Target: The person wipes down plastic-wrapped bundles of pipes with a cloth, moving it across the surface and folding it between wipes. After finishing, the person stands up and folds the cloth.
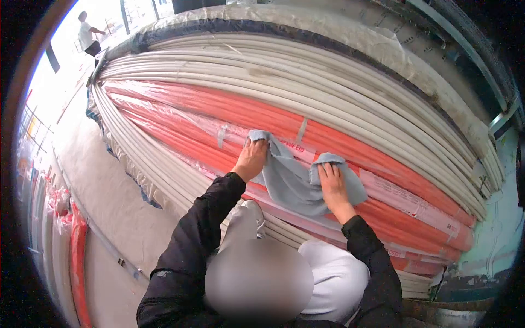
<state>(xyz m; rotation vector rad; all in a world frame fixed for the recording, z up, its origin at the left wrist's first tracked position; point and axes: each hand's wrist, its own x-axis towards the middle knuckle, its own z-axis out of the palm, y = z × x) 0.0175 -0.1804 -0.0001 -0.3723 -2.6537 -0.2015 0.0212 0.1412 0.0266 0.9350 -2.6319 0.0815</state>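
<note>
A grey-blue cloth (295, 183) hangs between my two hands, sagging in the middle over the wrapped red pipes (191, 146). My left hand (252, 158) grips its upper left corner, the fingers curled into the fabric. On the other side, my right hand (332, 186) holds a bunched fold of the same cloth with its fingers bent over it. Clear plastic with printed labels covers the red bundles. Whether the cloth touches the pipes beneath is hard to tell.
Long white pipes (262, 68) lie behind and in front of the red bundles. More pipes (78, 257) stand at the lower left beside the concrete floor (104, 186). A person (87, 34) stands at the far upper left. Metal framing (506, 116) is at the right.
</note>
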